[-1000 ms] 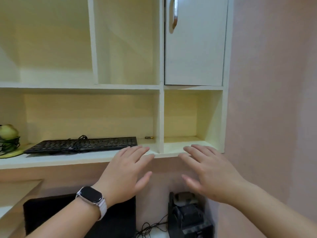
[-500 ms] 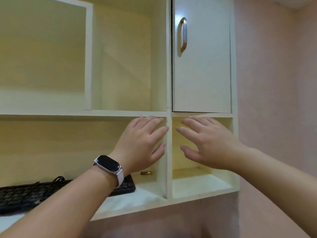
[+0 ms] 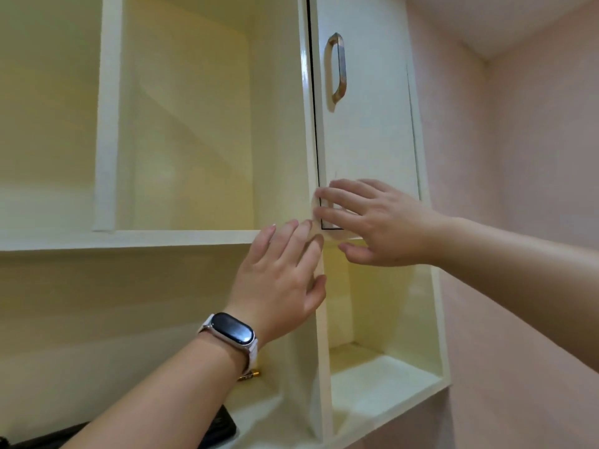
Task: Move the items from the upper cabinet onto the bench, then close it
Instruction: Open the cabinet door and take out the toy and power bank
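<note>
The upper cabinet's white door [image 3: 369, 134] is closed, with a metal handle [image 3: 338, 68] near its left edge. My right hand [image 3: 372, 222] is raised in front of the door's lower left corner, fingers spread, holding nothing. My left hand [image 3: 282, 280], with a dark watch on the wrist, is lower and to the left, in front of the shelf edge and the upright divider [image 3: 321, 319], fingers apart and empty. What is inside the cabinet is hidden behind the door.
Open cream shelf compartments [image 3: 194, 124] lie left of the door. A small open cubby [image 3: 382, 367] sits below it. A small battery [image 3: 249, 374] and the corner of a black keyboard [image 3: 223, 429] rest on the lower shelf. A pink wall [image 3: 518, 222] stands at right.
Both hands have risen from the lower shelf level toward the cabinet door, the right one further. The view has tilted upward, so the bench and keyboard have dropped almost out of sight.
</note>
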Demonstrator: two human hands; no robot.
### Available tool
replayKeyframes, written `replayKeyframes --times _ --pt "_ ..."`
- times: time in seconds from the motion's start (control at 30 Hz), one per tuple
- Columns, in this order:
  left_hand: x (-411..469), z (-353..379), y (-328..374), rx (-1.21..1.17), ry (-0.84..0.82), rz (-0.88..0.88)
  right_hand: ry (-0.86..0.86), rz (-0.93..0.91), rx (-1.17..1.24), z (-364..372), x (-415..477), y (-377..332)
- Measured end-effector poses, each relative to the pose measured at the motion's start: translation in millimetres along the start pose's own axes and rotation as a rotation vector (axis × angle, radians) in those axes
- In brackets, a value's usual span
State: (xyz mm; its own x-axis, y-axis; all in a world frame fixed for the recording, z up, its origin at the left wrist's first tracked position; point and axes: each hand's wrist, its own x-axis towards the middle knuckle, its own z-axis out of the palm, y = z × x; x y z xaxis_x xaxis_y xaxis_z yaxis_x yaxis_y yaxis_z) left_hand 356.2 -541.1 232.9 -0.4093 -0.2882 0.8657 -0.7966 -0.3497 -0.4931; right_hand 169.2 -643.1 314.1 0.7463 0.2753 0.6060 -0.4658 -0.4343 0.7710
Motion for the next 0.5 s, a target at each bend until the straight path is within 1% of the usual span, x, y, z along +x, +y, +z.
replayKeyframes --times 0.23,0.4,0.5 --pt "-4 8 -3 0.04 0.061 0.018 0.077 -0.095 -0.068 15 0 15" --pt "-2 8 0 0.059 0.058 -0.002 0.274 -0.214 -0.092 14 13 24" --pt "0 6 0 0.058 0.032 0.001 0.323 -0.275 -0.08 9 19 28"
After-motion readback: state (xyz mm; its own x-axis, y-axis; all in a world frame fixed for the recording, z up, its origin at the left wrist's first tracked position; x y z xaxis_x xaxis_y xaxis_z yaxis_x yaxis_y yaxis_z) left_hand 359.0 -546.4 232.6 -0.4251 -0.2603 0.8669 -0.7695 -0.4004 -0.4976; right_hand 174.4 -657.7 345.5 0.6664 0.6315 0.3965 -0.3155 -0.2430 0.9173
